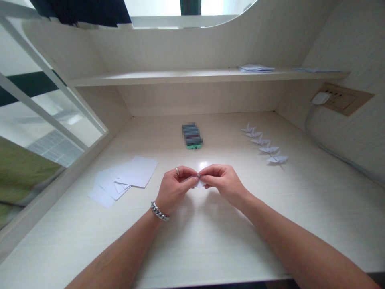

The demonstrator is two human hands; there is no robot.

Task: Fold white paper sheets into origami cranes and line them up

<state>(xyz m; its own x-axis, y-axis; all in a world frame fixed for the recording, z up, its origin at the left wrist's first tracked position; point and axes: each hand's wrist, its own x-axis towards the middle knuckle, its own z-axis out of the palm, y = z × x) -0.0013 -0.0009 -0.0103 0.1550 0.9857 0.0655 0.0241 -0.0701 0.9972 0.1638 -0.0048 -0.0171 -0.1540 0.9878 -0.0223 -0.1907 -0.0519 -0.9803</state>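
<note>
A small folded piece of white paper (199,184) is pinched between both hands above the middle of the desk. My left hand (176,186), with a ring and a chain bracelet, grips its left side between thumb and fingers. From the right, my right hand (224,180) pinches the same paper, and the fingertips of both hands nearly meet. Most of the paper is covered by the fingers, so its folded form cannot be made out. Several folded paper cranes (278,159) stand in a slanting row to the right.
White paper sheets (138,170) lie overlapping at the left. A phone-like object with a green edge (193,147), its face blurred, lies at the back. Papers (255,68) rest on the shelf (180,77). A cable (331,154) runs from the wall socket (345,100) down the right side.
</note>
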